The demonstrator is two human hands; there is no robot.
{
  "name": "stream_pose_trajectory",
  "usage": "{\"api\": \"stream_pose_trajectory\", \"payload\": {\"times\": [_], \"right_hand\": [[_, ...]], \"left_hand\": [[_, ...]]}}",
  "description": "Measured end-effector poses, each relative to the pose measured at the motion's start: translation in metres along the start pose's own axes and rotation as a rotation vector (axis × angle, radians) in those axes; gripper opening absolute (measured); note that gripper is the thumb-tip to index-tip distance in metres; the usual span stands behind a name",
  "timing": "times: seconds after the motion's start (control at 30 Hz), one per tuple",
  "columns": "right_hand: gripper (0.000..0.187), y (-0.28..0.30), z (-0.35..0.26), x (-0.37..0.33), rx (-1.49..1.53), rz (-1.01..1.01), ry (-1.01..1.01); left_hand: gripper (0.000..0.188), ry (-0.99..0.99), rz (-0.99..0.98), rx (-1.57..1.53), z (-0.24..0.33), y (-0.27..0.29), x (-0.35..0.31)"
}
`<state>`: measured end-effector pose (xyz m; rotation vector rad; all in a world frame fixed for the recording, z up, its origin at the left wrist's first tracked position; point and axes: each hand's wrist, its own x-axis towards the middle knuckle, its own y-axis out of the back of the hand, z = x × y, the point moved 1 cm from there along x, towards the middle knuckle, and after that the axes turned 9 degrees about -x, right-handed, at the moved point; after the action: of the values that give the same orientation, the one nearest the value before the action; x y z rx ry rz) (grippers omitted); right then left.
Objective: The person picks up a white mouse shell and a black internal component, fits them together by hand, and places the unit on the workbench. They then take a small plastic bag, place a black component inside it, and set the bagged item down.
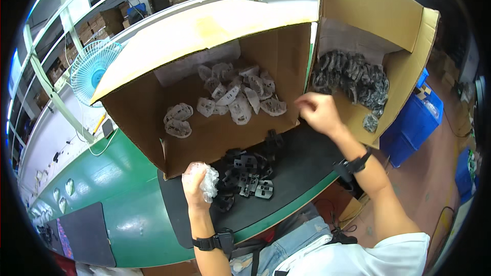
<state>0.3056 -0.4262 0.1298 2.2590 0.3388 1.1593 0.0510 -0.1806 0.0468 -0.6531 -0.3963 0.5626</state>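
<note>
My left hand [195, 184], closed, grips a crumpled clear plastic bag [208, 184] just in front of the middle carton. Beside it, a pile of black and grey molded plastic parts [248, 166] lies on the black mat [302, 166]. My right hand [321, 114] hovers by the edge where the two cartons meet, its fingers curled; what they hold, if anything, does not show. Inside the middle cardboard box [199, 148], tipped toward me, sit several white, bagged-looking parts [239, 110]. The right-hand box [399, 107] contains rows of dark parts in clear bags [353, 76].
A green workbench [133, 225] stretches left, with a second dark mat [87, 232] on it. A blue fan [94, 71] stands behind the middle box's left side. Blue bins [411, 128] stand on the floor at right. Cables [342, 222] hang below the bench edge.
</note>
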Motion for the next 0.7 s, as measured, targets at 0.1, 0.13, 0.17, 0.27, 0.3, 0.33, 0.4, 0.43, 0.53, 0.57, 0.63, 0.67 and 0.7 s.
{"api": "stream_pose_trajectory", "payload": {"times": [0.1, 0.13, 0.17, 0.27, 0.3, 0.33, 0.4, 0.43, 0.53, 0.57, 0.63, 0.67, 0.7], "right_hand": [[0.022, 0.018, 0.108, 0.021, -0.072, 0.005, -0.423], [0.022, 0.02, 0.132, 0.024, -0.077, 0.006, -0.416], [0.026, 0.02, 0.149, 0.023, -0.319, 0.007, -0.273], [0.035, 0.006, 0.176, 0.016, -0.678, -0.056, -0.029], [0.038, 0.002, 0.179, 0.016, -0.801, -0.135, 0.076], [0.038, 0.002, 0.18, 0.018, -0.793, -0.133, 0.081], [0.034, 0.002, 0.186, 0.02, -0.784, -0.275, -0.203], [0.034, 0.004, 0.187, 0.02, -0.782, -0.274, -0.204], [0.029, 0.014, 0.178, 0.019, -0.717, -0.235, -0.265], [0.025, 0.018, 0.165, 0.019, -0.579, -0.122, -0.253], [0.022, 0.024, 0.139, 0.015, -0.431, -0.032, -0.23], [0.02, 0.026, 0.13, 0.009, -0.197, -0.036, -0.243], [0.019, 0.031, 0.12, 0.002, 0.036, -0.043, -0.256]], "left_hand": [[0.017, 0.009, -0.106, -0.113, -0.008, 0.001, 0.006], [0.016, -0.003, -0.142, -0.118, -0.013, -0.006, 0.006], [0.016, -0.002, -0.145, -0.118, -0.011, -0.017, 0.002], [0.018, -0.052, -0.157, -0.2, -0.006, -0.04, -0.002], [0.018, -0.061, -0.157, -0.195, -0.007, -0.032, -0.002], [0.021, 0.015, -0.163, -0.199, -0.007, -0.021, -0.002], [0.018, 0.079, -0.075, -0.18, -0.008, -0.019, -0.004], [0.018, 0.079, -0.075, -0.178, -0.007, -0.022, -0.004], [0.029, 0.033, -0.109, -0.121, 0.001, -0.037, -0.007], [0.029, 0.033, -0.096, -0.123, -0.002, -0.029, -0.004], [0.024, 0.12, -0.206, -0.161, -0.006, -0.012, -0.002], [0.022, 0.108, -0.172, -0.103, -0.006, -0.014, -0.004], [0.024, 0.127, -0.133, -0.069, -0.005, -0.018, -0.005]]}}
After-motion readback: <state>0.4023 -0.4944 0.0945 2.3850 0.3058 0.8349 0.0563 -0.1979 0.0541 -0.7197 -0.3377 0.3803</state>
